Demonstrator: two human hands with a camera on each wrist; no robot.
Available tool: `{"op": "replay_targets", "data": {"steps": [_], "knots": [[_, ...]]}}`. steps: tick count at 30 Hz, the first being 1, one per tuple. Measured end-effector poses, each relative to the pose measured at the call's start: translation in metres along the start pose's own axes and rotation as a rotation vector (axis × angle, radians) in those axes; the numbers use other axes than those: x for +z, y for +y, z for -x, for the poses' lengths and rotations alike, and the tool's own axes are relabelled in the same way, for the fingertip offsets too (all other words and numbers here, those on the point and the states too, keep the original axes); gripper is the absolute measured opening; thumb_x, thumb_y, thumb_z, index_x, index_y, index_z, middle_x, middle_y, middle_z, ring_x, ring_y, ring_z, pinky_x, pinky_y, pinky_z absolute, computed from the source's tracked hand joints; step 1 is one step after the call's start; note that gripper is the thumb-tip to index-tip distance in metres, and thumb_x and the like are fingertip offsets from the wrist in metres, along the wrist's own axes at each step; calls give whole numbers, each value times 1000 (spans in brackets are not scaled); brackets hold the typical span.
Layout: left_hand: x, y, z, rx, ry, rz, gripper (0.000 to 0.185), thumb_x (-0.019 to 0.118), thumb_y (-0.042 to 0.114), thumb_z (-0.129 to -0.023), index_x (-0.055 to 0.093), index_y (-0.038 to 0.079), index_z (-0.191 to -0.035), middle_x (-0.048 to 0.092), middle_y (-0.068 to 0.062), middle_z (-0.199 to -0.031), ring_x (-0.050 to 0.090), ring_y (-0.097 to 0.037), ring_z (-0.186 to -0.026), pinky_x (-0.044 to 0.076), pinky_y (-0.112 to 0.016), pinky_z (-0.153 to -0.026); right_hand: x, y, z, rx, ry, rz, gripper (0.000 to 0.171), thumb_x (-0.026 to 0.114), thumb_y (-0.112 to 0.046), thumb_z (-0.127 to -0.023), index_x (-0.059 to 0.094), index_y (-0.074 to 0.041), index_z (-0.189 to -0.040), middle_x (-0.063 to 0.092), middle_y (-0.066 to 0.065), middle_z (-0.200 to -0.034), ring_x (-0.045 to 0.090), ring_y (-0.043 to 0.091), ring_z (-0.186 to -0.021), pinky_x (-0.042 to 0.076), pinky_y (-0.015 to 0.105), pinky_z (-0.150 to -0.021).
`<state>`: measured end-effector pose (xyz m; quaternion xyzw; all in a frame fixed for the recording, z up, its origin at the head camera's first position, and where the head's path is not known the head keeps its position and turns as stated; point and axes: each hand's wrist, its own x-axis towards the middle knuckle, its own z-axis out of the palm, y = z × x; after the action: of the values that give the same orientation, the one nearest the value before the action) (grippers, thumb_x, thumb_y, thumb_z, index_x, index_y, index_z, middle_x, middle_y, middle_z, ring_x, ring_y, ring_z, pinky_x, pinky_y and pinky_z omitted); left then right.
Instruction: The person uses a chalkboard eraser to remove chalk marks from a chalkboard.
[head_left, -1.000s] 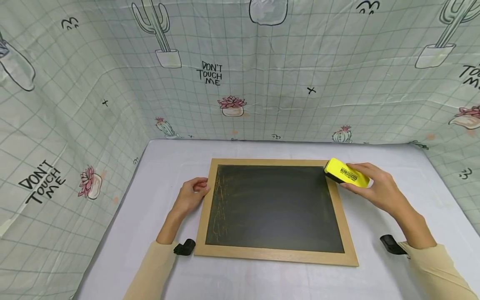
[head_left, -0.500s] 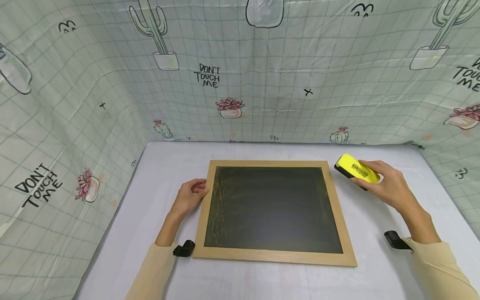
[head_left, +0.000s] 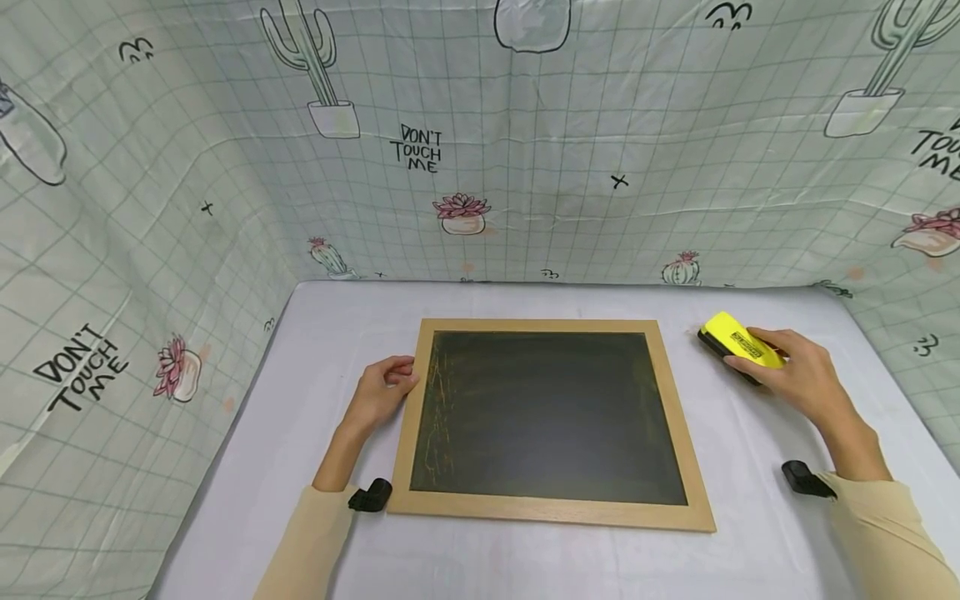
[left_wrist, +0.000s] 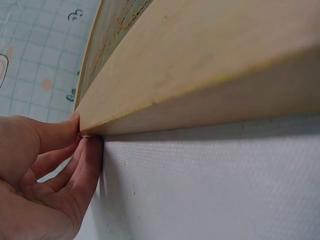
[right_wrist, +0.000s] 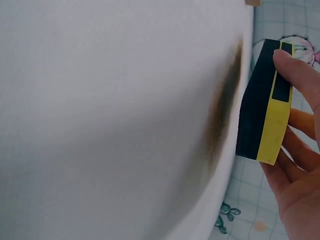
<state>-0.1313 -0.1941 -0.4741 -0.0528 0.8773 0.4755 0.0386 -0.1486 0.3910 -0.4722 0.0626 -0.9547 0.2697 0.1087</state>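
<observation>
Head view: eraser [head_left: 738, 348] in right hand [head_left: 802, 379] points far-left.

yellow-black eraser [head_left: 738, 348]; dark chalkboard [head_left: 547, 414], tan frame; cactus-print curtain [head_left: 525, 150].

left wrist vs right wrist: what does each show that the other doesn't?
Only the left wrist view: the left hand with fingertips at the chalkboard's wooden frame, seen edge-on. Only the right wrist view: the right hand gripping the yellow eraser, its dark pad facing the tabletop, a shadow under it. Both: the white tabletop and patterned backdrop cloth.
</observation>
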Motion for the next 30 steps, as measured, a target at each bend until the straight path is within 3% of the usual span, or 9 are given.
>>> {"op": "replay_targets", "data": {"steps": [12,18,25,28,30], "knots": [[0,1,0,9,-3,-4,36,66,6,-100,62,-7,-132,66,-22,-115,63,-32,-100,49,-32,-79,6,14,3,92,-97,19,70,81,-34,-90,56,13,-136,57,38,-129,54,50,-109,41,60,-82],[-1,2,0,24,3,-28,34,67,7,-100,63,-7,-131,66,-21,-113,64,-32,-101,51,-39,-84,6,13,0,66,-100,48,67,78,-35,-93,57,14,-134,56,41,-128,55,54,-108,43,63,-81],[-6,4,-3,106,69,-54,27,65,5,-99,67,-8,-123,68,-20,-102,66,-33,-94,52,-42,-82,4,8,4,-87,44,21,44,71,-18,-98,61,14,-127,59,40,-121,51,59,-112,36,71,-92],[-9,4,-4,126,102,-75,25,65,6,-99,69,-6,-120,69,-20,-101,66,-34,-94,52,-44,-83,1,6,8,-107,109,-8,34,70,-12,-98,65,11,-122,63,35,-115,54,53,-108,38,66,-89],[-13,3,-4,137,122,-91,22,65,6,-100,70,-6,-118,69,-20,-100,66,-34,-93,52,-45,-83,0,4,9,-128,146,-7,25,71,-6,-96,68,9,-116,66,30,-109,57,46,-103,39,56,-86]]}}
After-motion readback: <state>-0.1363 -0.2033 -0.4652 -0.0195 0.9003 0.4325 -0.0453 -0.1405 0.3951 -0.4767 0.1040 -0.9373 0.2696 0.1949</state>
